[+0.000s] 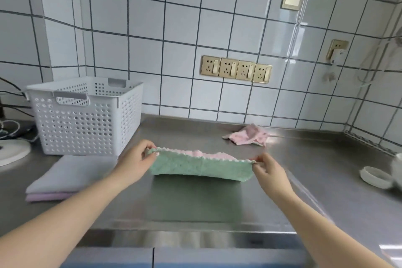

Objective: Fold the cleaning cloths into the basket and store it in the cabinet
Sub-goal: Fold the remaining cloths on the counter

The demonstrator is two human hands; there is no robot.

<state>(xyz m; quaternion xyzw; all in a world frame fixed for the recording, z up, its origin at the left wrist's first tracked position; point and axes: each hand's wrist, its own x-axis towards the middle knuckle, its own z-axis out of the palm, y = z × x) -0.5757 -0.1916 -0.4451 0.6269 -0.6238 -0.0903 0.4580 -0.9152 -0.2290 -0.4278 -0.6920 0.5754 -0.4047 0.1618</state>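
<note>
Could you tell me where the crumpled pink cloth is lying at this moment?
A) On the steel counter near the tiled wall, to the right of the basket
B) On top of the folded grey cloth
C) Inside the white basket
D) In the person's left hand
A: the pink cloth lies loose on the steel counter by the wall, apart from the white basket and both hands.
</note>
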